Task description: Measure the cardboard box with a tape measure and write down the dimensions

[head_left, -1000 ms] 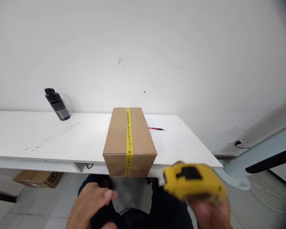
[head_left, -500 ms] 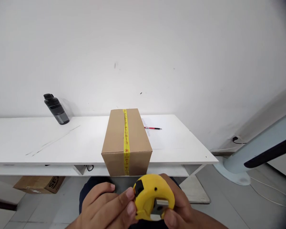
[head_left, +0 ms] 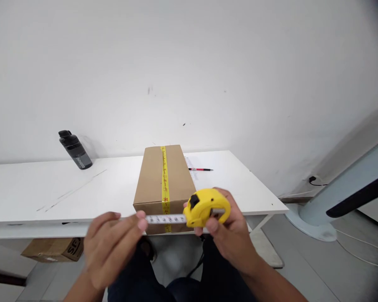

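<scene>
A yellow tape measure [head_left: 204, 205] with a black button is gripped in my right hand [head_left: 233, 230]. Its white blade [head_left: 166, 219] stretches leftward out of the case. My left hand [head_left: 113, 243] pinches the blade's end between thumb and fingers, which hide the tip. Behind the blade, a brown cardboard box [head_left: 151, 176] sits at the table's front edge, a strip of yellow printed tape [head_left: 165, 176] running down its top and front. Both hands are in front of the box, and the tape measure overlaps its lower right corner in view.
A dark water bottle [head_left: 75, 150] stands on the white table [head_left: 113, 188] at the left. Right of the box, a red and black pen [head_left: 201, 169] lies on a paper sheet. Below are another carton [head_left: 55, 249] and a pale blue column [head_left: 355, 193] at the right.
My left hand came to the tape measure, took the blade's end and drew it out leftward. The case, brought in from the right by my right hand, has since risen towards the box.
</scene>
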Available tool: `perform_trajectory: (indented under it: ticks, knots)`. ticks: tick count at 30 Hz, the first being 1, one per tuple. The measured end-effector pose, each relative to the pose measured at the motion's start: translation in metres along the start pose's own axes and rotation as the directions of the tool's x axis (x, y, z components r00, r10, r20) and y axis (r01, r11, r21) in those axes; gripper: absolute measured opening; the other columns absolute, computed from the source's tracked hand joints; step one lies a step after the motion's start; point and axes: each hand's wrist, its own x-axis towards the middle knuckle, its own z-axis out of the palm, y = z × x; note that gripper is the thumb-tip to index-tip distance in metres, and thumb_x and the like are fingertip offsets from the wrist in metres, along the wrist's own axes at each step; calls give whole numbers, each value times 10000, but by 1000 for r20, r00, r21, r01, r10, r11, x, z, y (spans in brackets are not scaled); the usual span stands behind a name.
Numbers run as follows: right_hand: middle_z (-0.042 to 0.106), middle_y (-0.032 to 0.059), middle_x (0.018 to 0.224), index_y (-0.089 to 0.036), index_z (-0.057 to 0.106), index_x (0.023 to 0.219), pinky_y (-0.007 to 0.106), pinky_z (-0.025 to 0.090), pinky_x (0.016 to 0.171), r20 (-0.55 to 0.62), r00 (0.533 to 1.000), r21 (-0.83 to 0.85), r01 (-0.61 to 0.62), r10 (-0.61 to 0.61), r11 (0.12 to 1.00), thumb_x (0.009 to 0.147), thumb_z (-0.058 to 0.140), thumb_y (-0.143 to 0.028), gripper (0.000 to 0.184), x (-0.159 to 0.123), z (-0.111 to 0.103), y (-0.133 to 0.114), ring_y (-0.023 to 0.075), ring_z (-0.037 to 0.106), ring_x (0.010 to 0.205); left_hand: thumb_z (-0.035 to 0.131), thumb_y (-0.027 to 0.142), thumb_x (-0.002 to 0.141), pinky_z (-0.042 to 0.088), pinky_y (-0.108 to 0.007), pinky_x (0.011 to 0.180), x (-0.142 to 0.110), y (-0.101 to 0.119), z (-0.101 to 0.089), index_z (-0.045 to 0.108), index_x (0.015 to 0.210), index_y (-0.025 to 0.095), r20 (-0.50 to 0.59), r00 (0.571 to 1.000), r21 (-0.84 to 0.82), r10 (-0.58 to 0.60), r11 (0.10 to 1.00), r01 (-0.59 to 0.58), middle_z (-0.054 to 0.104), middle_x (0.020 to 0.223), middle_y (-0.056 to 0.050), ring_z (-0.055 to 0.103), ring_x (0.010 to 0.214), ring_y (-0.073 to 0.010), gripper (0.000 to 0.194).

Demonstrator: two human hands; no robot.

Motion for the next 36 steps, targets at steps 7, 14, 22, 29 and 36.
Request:
perform_trajectory:
  ticks: [7,14,22,29,36]
  knots:
    - [650,-9,932,-273,629,1095,242,508,563,-390,911,82,181,-136,980,640,954,-476,595,53,-39,3,114,578,682,705,11,870,539,-297,802,-26,-63,28,704,1218,238,-92,985,70,-148,985,155,767,1021,-55,713,898,-161,415]
    - [694,-1,911,-280,723,1130,246,534,577,-295,940,75,204,-173,976,675,948,-420,527,57,-48,30,107,575,654,593,196,999,546,-383,962,-45,-50,32,695,1251,276,33,929,-174,-370,913,370,729,1179,-68,686,1110,-210,283]
    - [708,-9,922,-330,758,1171,224,546,586,-202,948,74,267,-247,961,741,923,-362,462,57,-54,37,90,579,647,730,349,930,545,-419,970,-29,-26,43,627,1399,264,85,962,-95,-261,959,268,716,1253,-107,683,1126,-264,488]
    - [679,-6,911,-311,753,1171,240,514,551,-197,949,37,258,-247,965,751,909,-408,459,58,-64,33,86,535,601,803,212,866,563,-389,991,-30,-16,51,632,1405,265,39,953,-96,-300,948,302,720,1272,-91,695,1134,-240,568]
    - [664,-22,862,-311,727,1208,240,517,538,-224,950,45,232,-217,972,724,929,-412,534,57,-64,37,85,538,583,813,189,851,573,-396,975,-31,-17,53,653,1387,253,14,952,-128,-306,944,306,728,1267,-94,703,1112,-240,563]
